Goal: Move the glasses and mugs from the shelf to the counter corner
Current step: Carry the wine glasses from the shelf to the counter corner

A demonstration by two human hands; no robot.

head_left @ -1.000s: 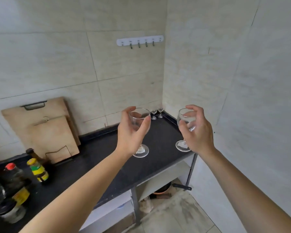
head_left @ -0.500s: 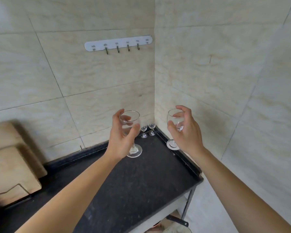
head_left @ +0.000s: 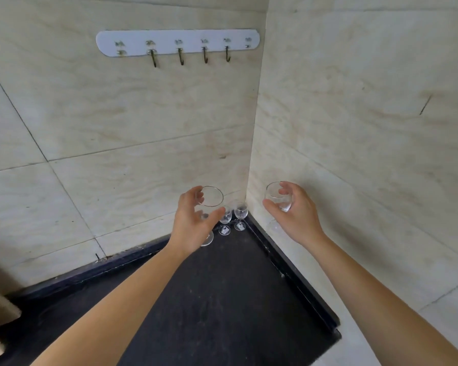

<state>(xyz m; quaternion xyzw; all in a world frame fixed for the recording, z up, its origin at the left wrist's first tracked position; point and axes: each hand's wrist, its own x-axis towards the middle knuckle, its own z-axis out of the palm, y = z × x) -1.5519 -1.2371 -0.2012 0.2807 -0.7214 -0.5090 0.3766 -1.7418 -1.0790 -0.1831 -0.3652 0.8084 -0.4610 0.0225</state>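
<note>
Black counter [head_left: 222,299] in a tiled corner: your left hand [head_left: 192,225] is wrapped round the bowl of a stemmed glass [head_left: 209,199], its foot low over or on the counter, can't tell which, and your right hand [head_left: 292,212] is closed round a second glass [head_left: 276,196] held up against the right wall. Beyond your hands, two small stemmed glasses [head_left: 232,216] stand upright side by side in the very corner, just right of the left glass. White hook rail [head_left: 177,42] on the back wall above.
</note>
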